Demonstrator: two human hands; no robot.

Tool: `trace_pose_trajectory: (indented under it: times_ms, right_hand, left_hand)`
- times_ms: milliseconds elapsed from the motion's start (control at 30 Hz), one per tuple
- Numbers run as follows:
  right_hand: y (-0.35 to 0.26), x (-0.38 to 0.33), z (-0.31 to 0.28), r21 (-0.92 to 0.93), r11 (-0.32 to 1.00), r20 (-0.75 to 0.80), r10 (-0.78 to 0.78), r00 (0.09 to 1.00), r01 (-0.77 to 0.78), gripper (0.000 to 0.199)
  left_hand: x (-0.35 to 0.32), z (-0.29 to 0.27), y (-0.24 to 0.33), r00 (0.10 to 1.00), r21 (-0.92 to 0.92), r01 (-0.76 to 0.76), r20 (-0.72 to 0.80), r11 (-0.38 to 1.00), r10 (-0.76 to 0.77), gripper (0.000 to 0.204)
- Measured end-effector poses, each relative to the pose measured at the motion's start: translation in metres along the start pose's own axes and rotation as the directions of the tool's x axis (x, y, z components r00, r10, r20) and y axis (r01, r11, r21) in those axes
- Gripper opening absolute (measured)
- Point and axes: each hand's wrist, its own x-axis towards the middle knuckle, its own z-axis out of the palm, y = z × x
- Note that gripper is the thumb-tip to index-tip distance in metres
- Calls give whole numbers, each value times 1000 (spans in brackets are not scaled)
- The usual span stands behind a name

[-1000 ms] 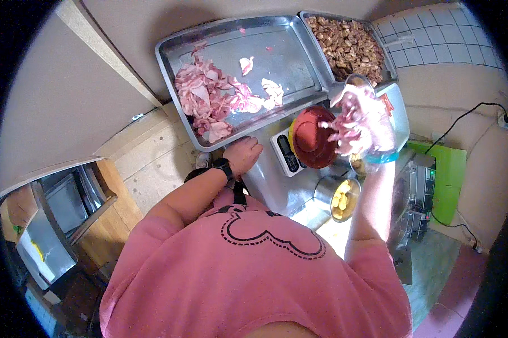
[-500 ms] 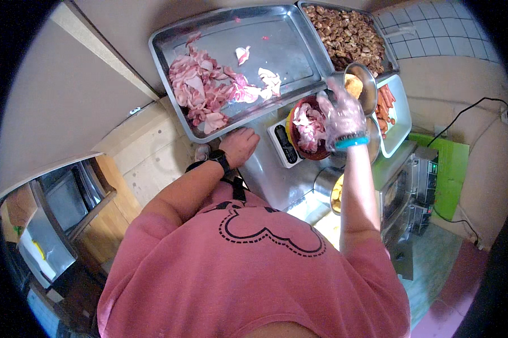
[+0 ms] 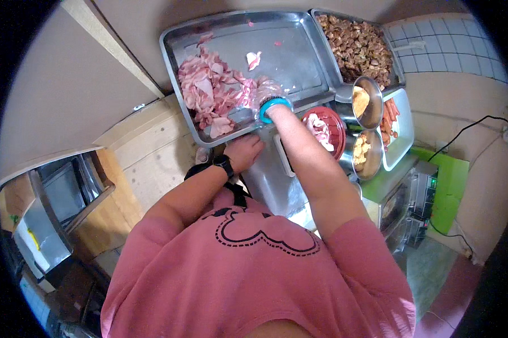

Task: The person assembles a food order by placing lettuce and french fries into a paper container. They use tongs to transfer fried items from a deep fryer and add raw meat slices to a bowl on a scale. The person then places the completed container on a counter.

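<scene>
My right hand (image 3: pixel 269 93), in a clear plastic glove with a teal band at the wrist, reaches into the large metal tray (image 3: pixel 299 48). It is at the right end of a heap of raw sliced meat (image 3: pixel 210 90); its fingers are blurred, so a grip cannot be made out. My left hand (image 3: pixel 246 152), bare with a black watch at the wrist, rests by the tray's near rim with its fingers curled in and nothing visible in them. Under my right forearm, a red bowl (image 3: pixel 337 129) with some meat slices stands beside a scale (image 3: pixel 284 155) that is mostly hidden.
A second tray holds browned pieces (image 3: pixel 358 50). Two metal bowls contain an orange-yellow lump (image 3: pixel 361 101) and yellow bits (image 3: pixel 361 152). Sausages (image 3: pixel 388 121) lie in a white tub (image 3: pixel 403 135). An appliance (image 3: pixel 403 197) and a black cable (image 3: pixel 462 132) are at the right.
My right hand has moved left from above the red bowl into the large tray, to the meat slices. My left hand stays by the tray's rim. The view has shifted slightly.
</scene>
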Motion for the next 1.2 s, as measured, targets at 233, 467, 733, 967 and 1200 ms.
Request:
trace_pose_trajectory:
  times_ms: [233,467,733,967,1200]
  right_hand:
    - [7,6,-5,-261,910,178,-281,943,321,46]
    - [51,-40,-80,979,-202,-51,-187,981,12,65]
    - [127,-165,-128,981,-34,-189,84,978,193,52]
    - [120,-214,-81,961,218,-244,398,884,167,22]
    - [125,-224,-52,948,288,-260,466,846,133,21]
  left_hand:
    - [1,-2,-2,999,-69,-14,43,998,17,21]
    - [1,-4,1,996,-31,7,85,1000,-4,19]
    - [2,-5,3,999,-66,-45,7,997,46,18]
    - [1,-4,4,999,17,-25,-23,1000,26,7]
    - [3,-2,2,1000,-35,-11,21,999,12,9]
